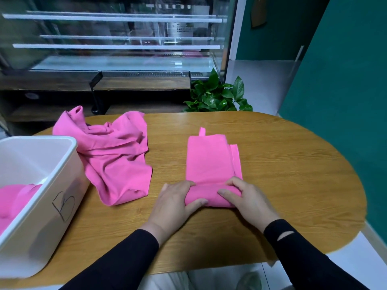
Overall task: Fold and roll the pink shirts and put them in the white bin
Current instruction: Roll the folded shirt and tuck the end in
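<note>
While the near end is only just rolled up, here's the state:
progress: roll started, most of the strip left flat; then it goes in the bin
left hand [177, 200]: fingers curled over the left end of the roll, thumb under its near edge, gripping it
right hand [244, 198]: fingers bent over the right end of the roll, pressing and holding it
folded shirt [211, 164]: narrow strip on the table [293, 164], running away from the person, near end rolled
white bin [69, 164]: left edge of table, pink cloth [14, 197] already inside, so I judge at least one shirt done
loose shirt [113, 155]: crumpled heap between bin and strip, touching the bin, not folded yet
far: plant [217, 95] behind the table, glass cabinet [117, 38] beyond
</note>
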Demonstrator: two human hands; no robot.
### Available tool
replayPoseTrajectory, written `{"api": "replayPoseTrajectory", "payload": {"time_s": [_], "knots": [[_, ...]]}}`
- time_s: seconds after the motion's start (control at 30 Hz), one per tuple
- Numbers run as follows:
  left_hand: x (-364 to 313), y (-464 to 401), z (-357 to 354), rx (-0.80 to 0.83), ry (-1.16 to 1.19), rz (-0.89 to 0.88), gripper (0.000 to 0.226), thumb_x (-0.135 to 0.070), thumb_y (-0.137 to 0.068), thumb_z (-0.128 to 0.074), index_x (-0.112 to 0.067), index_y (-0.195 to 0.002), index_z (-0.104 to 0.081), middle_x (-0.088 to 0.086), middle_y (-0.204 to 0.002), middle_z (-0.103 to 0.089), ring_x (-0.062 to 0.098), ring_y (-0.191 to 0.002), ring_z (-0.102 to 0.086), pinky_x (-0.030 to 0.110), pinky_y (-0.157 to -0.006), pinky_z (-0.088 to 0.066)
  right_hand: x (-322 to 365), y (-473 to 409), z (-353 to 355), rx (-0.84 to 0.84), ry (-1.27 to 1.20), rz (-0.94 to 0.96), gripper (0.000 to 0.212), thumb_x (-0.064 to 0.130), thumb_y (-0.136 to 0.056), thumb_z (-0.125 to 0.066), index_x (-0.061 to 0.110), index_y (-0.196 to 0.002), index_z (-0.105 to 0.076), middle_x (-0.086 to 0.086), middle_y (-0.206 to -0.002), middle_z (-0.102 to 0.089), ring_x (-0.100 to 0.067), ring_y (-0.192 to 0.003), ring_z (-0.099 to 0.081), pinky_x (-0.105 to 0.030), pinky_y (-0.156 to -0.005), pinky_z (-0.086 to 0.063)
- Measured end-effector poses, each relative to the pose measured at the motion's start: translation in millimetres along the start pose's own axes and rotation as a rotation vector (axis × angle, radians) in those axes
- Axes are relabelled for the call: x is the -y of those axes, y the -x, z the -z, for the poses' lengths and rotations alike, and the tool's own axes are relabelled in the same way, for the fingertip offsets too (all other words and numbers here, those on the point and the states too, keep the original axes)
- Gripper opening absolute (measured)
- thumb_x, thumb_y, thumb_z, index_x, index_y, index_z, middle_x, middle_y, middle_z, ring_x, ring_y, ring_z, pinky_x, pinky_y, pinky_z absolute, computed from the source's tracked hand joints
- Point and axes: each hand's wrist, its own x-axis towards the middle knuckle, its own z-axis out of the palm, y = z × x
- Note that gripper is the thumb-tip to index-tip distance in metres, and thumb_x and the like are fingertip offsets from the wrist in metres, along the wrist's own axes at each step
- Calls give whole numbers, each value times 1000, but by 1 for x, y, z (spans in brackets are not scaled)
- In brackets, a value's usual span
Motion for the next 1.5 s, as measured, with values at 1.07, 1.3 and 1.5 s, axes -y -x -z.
{"api": "replayPoseTrajectory", "payload": {"time_s": [1.07,1.3,1.5], "knots": [[-2,-23,-7,-39,-5,155,46,-42,-102,-11,-28,-79,-48,-11,-71,-50,14,-74,-47,41,-84,-42,18,-28,-19,-75,575,228,59,66,-99,-11,28,-80,-51,11,-74,-55,-9,-68,-51,-33,-68,-46],[-10,7,-5,-112,-218,-178,40,-47,-100,-43,-21,-126,-58,-2,-120,-60,19,-108,-55,39,-88,-47,31,-32,-2,212,449,143,51,57,-105,-25,25,-79,-55,4,-72,-59,-12,-63,-54,-30,-56,-39],[-7,-2,-10,-69,-315,-175,58,-64,-99,-33,-19,-123,-62,-1,-108,-64,22,-90,-60,41,-75,-50,30,-14,-12,10,471,149,35,56,-104,-28,29,-98,-49,12,-87,-56,-7,-71,-55,-24,-58,-38]]}}
